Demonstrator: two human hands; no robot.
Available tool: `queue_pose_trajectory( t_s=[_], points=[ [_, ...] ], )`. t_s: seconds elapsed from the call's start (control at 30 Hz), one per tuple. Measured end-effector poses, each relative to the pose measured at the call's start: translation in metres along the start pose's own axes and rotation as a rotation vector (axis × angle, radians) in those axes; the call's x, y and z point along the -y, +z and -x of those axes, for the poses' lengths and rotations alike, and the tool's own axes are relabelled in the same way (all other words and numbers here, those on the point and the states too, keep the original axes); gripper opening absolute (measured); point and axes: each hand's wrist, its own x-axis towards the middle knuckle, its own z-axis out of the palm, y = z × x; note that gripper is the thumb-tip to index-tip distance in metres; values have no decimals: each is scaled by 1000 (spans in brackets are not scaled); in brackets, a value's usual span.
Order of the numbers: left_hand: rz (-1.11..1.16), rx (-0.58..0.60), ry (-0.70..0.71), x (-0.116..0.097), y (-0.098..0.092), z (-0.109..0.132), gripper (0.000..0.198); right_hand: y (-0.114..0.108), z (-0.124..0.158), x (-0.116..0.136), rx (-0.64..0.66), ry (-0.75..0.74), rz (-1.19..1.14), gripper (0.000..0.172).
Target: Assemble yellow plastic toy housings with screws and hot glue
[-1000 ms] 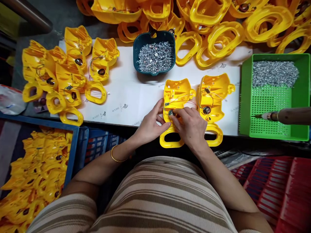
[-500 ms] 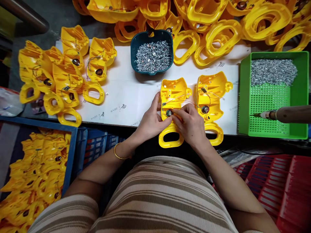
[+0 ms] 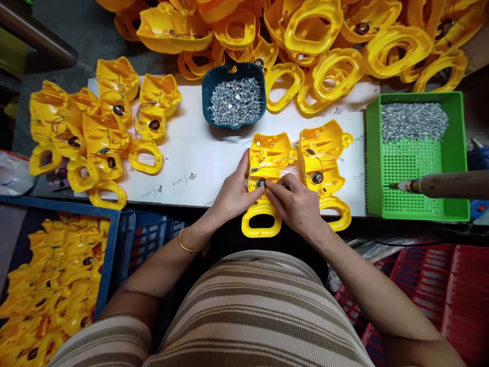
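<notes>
A yellow plastic shell half (image 3: 270, 149) with an oval handle lies at the table's front edge, its hollow side up. My left hand (image 3: 237, 189) grips its left side, thumb over the lower part. Inside, a small round dark part (image 3: 261, 182) sits in the lower hollow. The fingertips of my right hand (image 3: 296, 201) are pinched together right beside that part; what they hold, if anything, is hidden. Thin red wires run across to a second yellow shell half (image 3: 324, 148) on the right, which carries a round speaker-like part (image 3: 317, 177).
A dark teal tub of small screws (image 3: 207, 97) stands behind the shells. To the right is a green basket (image 3: 374, 168) with more screws, a screwdriver-like tool (image 3: 454, 184) hanging over it. Yellow shells (image 3: 114, 127) lie left and at the back; a blue crate (image 3: 114, 244) holds more.
The view has shifted slightly, so the table items sit a little lower. Both hands stay at the left shell half, the right fingertips still at the round part.
</notes>
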Motion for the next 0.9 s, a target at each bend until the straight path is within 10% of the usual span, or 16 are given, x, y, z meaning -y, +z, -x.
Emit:
queue_pose_trajectory(
  t_s=[0.17, 0.43, 0.67, 0.8, 0.9],
  points=[
    [42, -34, -30, 0, -2, 2, 90, -17, 2, -23, -108, 128, 75, 33],
    [-12, -19, -32, -1, -2, 3, 90, -31, -17, -15, 79, 248, 314, 29],
    [-560, -309, 305, -9, -13, 21, 76, -49, -22, -17, 224, 239, -664, 21],
    [-759, -119, 654, -12, -10, 17, 38, -45, -24, -14, 469, 277, -1099, 30],
    [-709, -33, 849, -15, -11, 3, 27, -42, -20, -14, 407, 272, -1072, 28]
  ],
)
